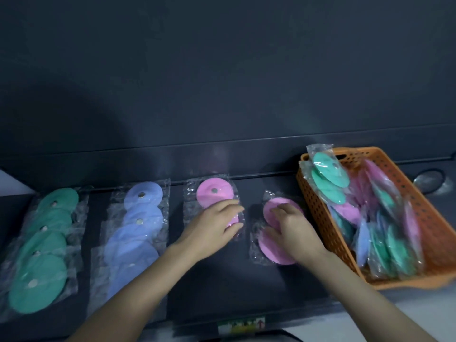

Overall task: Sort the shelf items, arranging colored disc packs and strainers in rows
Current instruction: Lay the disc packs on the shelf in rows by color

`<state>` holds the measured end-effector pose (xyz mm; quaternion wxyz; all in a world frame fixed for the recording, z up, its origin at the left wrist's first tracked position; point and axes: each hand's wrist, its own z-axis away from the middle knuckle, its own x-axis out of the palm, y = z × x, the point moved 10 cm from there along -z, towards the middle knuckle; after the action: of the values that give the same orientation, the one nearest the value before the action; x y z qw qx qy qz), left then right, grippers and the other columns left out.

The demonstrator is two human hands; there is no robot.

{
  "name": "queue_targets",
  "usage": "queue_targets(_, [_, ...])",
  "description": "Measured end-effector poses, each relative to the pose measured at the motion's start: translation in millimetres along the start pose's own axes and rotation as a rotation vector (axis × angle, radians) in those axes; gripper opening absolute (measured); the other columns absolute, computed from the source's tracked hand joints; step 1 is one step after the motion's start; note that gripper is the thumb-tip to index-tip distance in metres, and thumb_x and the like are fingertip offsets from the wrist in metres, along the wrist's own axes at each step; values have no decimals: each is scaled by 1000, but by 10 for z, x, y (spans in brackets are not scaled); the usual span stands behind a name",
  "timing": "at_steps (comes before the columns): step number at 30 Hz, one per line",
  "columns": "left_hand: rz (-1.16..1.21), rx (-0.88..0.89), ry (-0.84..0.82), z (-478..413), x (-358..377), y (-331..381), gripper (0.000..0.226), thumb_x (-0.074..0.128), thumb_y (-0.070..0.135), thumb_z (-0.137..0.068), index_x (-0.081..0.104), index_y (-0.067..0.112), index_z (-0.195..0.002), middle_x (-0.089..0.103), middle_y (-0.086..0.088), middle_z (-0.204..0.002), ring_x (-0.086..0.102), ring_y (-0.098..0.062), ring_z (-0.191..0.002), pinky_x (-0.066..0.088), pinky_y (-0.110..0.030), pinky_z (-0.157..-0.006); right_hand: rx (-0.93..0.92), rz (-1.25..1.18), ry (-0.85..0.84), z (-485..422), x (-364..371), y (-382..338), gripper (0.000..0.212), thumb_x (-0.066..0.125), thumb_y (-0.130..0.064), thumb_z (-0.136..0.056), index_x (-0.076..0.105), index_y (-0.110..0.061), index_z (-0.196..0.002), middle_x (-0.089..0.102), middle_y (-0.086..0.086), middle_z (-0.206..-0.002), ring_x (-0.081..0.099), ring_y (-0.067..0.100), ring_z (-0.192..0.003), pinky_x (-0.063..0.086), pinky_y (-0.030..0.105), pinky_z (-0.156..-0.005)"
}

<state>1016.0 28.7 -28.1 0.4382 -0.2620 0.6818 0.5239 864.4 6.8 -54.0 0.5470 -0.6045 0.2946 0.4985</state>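
While the left hand (pixel 214 227) is pressing straight fingers on the pink disc pack (pixel 214 193) beneath it, the right hand (pixel 293 229) is covering a second pink pack (pixel 272 251), grip unclear; slide it leftward, overlapping evenly.

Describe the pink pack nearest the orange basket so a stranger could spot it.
Find the orange basket on the right. Just left of it lies a pink disc pack under the right hand. Unlike the other pink pack, under the left hand, it sits beside the basket.
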Motion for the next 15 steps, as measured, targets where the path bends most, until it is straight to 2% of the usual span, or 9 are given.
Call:
queue_targets(4, [43, 93, -89, 69, 255, 397, 43, 56, 38, -91, 53, 21, -131, 49, 7, -140, 46, -8, -125, 36, -23, -104, 29, -97, -27, 130, -13, 180, 57, 59, -49, -86, 54, -7, -125, 44, 12, -141, 48, 27, -124, 39, 28, -101])
queue_targets(8, [-52, 93, -248, 129, 658, 553, 71, 61, 53, -83, 36, 22, -142, 30, 9, -150, 41, -12, -129, 40, -29, -103, 17, -128, -95, 214, 37, 183, 75, 64, -47, -82, 38, -7, -141, 29, 15, -153, 28, 26, -140, 29, 29, -112])
queue_targets(11, [-117, 58, -260, 132, 785, 563, 90, 69, 53, -75, 25, 19, -145, 23, 5, -151, 37, -15, -131, 39, -30, -104, -10, -139, -42, 251, -26, 152, 61, 63, -36, -85, 45, -5, -134, 38, 15, -146, 45, 28, -128, 40, 28, -99])
queue_targets(15, [-92, 58, -189, 110, 781, 610, 83, 72, 38, -78, 23, 23, -143, 28, 2, -147, 37, -18, -131, 34, -28, -107, 24, -129, 44, 266, -142, 205, 43, 57, -24, -89, 51, -2, -126, 64, 15, -114, 64, 30, -96, 47, 29, -74])
